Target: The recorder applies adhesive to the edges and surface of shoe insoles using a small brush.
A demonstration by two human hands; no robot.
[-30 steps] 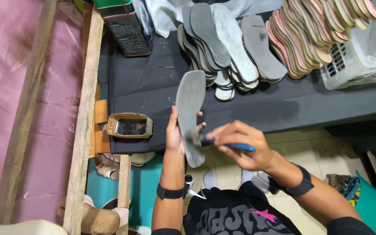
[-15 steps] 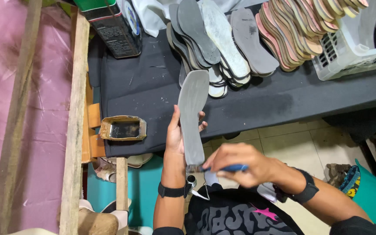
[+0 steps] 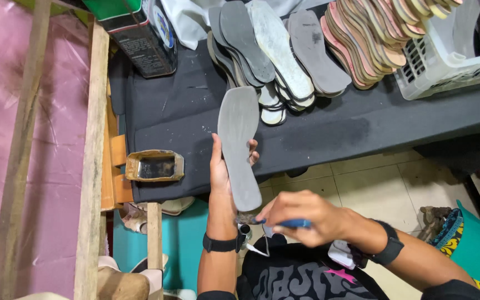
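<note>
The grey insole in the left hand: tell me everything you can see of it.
The grey insole is a flat, foot-shaped sheet, matte and slightly scuffed, seemingly foam or rubber. It is held upright above the edge of the black table, rounded toe pointing away, narrower heel toward the person. The left hand grips it from behind at mid-length, thumb on one edge and fingertips showing past the other. At the heel end, the right hand presses a blue-handled brush against it. No print or stitching shows.

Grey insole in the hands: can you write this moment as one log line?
left hand: holds grey insole upright | right hand: holds blue-handled brush, tip at insole heel | glue tin on black table
</note>
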